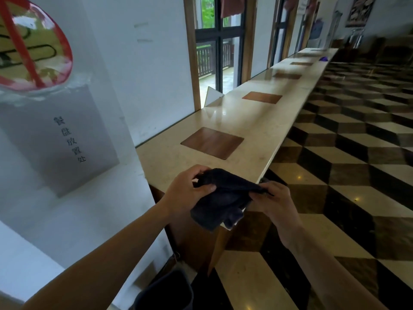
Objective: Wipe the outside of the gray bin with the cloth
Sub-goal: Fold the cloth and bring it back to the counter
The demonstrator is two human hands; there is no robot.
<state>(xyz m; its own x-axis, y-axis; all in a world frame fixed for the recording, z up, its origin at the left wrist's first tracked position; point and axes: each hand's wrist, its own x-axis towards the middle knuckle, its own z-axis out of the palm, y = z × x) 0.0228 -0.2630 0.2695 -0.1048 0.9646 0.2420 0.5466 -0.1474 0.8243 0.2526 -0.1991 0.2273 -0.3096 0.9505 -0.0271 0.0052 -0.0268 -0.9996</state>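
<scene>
A dark navy cloth (pixel 223 198) hangs bunched between both hands, over the near end of the counter. My left hand (pixel 185 191) grips its left side with fingers curled around the fabric. My right hand (pixel 274 198) pinches its right edge. The gray bin (pixel 169 291) stands on the floor at the bottom of the view, below my left forearm, between the white wall and the counter's end; only part of its rim and side shows. Both hands are well above the bin and do not touch it.
A long beige stone counter (pixel 257 130) with brown wooden inlays runs away along the windows. Its dark wooden end panel (pixel 196 238) stands beside the bin. A white wall (pixel 93 198) with signs is on the left. Patterned tiled floor (pixel 346 175) spreads to the right.
</scene>
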